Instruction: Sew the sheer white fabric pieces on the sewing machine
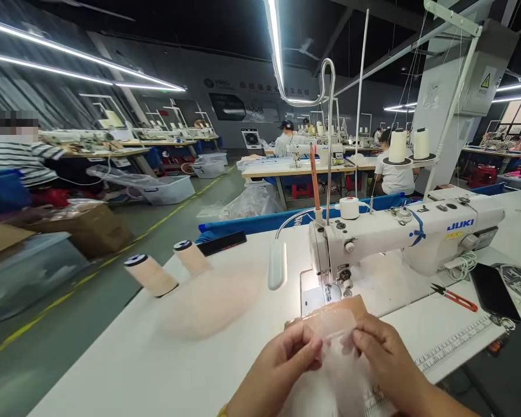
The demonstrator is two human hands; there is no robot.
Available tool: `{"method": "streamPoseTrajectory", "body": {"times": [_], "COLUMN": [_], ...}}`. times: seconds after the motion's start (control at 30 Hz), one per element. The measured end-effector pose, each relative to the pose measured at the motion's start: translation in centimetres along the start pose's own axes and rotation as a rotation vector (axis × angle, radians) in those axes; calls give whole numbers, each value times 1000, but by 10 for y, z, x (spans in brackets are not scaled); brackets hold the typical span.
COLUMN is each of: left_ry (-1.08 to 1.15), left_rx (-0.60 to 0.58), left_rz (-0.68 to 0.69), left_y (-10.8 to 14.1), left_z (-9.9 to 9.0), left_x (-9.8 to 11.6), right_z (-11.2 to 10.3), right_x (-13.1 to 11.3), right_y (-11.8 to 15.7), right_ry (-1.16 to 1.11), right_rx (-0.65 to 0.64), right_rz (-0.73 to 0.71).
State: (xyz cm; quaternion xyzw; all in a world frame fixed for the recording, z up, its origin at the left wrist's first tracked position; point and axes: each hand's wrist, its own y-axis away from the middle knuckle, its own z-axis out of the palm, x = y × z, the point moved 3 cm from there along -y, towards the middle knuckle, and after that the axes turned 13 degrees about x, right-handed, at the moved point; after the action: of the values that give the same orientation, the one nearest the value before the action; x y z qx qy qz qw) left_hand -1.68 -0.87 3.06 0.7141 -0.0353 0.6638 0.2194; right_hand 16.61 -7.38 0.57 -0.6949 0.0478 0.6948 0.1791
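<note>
White, sheer: pinches the fabric (pixel 339 327) from left with closed left hand (pixel 286 359), from right with closed right hand (pixel 386 352), right near the sewing machine (pixel 373 237).

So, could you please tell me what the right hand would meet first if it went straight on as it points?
First the sheer material pinched by the right hand itself; beyond that, probably the presser foot of the sewing machine, though depth is unclear.

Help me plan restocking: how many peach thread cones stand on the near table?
2: one cone toward the left edge of the table, the other cone just behind it, to its right. More could be hidden behind the machine.
</note>
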Motion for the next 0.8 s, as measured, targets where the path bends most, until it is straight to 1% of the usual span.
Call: {"method": "streamPoseTrajectory", "body": {"times": [0.1,0.13,0.2,0.27,0.33,0.4,0.47,0.57,0.63,0.7,0.73,0.8], "left_ry": [270,310,304,216,95,-3,-63,-126,-152,-147,-137,-121], "left_rx": [-91,-106,-96,-71,-56,-50,-56,-77,-76,-76,-76,-82], "left_rz": [-198,-248,-306,-293,-198,-90,-23,60,128,175,177,115], "left_y": [3,2,-2,-9,-19,-29,-37,-47,-52,-56,-58,-60], "left_z": [0,0,-1,-1,-1,-1,2,8,13,17,18,17], "left_x": [1,0,-4,-11,-17,-20,-22,-19,-16,-13,-12,-13], "right_z": [-1,-1,1,1,-4,-13,-25,-37,-35,-24,-17,-4], "right_x": [6,8,10,13,16,18,15,3,-3,-4,-3,1], "right_y": [4,6,8,10,9,6,-1,-18,-31,-43,-49,-59], "right_ry": [-330,-400,-428,-392,-350,-279,-115,188,252,284,319,395], "right_rx": [-18,-36,-87,-133,-158,-188,-255,-344,-380,-410,-415,-409], "right_rz": [349,432,504,499,481,478,448,311,244,215,200,155]}}
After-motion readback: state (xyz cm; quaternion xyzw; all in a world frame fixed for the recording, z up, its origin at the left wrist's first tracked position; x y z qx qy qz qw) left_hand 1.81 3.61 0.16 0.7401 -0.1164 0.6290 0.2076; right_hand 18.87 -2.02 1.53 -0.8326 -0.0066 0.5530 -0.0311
